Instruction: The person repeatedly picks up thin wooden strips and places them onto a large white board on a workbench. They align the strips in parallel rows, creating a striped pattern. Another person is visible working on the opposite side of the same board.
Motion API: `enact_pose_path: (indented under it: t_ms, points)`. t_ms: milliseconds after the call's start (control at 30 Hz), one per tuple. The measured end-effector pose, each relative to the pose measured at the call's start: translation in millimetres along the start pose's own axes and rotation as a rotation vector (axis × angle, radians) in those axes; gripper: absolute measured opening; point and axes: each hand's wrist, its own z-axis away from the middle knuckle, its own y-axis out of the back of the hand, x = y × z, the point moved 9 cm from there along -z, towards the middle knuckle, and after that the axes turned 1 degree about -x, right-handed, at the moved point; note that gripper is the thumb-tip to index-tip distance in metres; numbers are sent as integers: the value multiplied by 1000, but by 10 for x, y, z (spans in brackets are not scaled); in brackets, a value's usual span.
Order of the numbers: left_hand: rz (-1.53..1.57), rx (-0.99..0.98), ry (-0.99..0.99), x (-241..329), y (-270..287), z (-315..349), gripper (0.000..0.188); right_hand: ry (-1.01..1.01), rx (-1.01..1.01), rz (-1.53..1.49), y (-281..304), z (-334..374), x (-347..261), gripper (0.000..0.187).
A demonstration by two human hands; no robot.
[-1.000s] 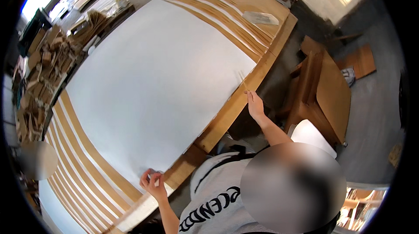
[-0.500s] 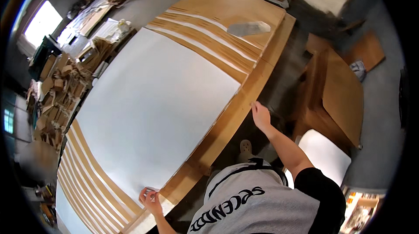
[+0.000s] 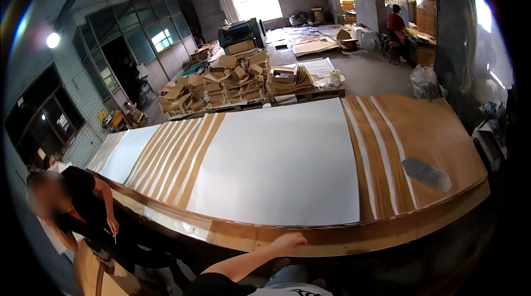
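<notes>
My left hand [image 3: 290, 243] hovers over the near wooden edge [image 3: 326, 241] of the long work table, its fingers curled in and no object showing in them. Just beyond it lies a large white sheet [image 3: 282, 163], flat on top. Brown paper sheets with white edges fan out in overlapping strips [image 3: 171, 160] to its left. More brown and white strips [image 3: 381, 152] lie to its right, ending in a wide brown sheet [image 3: 442, 130]. A flat grey piece with angled ends [image 3: 426, 174] rests there. My right hand is out of view.
At the left, a person in black [image 3: 83, 196] stands by the table, a thin white stick in one hand. Cardboard piles [image 3: 232, 83] stand behind the table. A clear plastic bag [image 3: 425, 81] sits at its far right; another person [image 3: 395, 25] is farther back.
The view has swung up and left, bringing in the room and the person at the left. My left hand has come away from the sheet's near corner; my right hand has left view.
</notes>
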Motion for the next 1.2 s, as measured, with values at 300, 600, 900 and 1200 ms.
enact_pose_path:
  t_ms: [300, 600, 900, 1200]
  points:
    - [363, -495, 1178, -1248, -1759, 570, 45, 236, 253, -231, 1023, 533, -1070, 36]
    - [348, -500, 1049, -791, -2389, -1831, 41, 190, 373, 190, 1698, -547, -459, 35]
    - [428, -768, 824, 693, -3804, -3740, 37, 76, 834, -450, 4000, 577, -1461, 25]
    - [267, -922, 748, 1666, -4688, -5123, 34, -72, 732, -381, 5006, -120, -1178, 28]
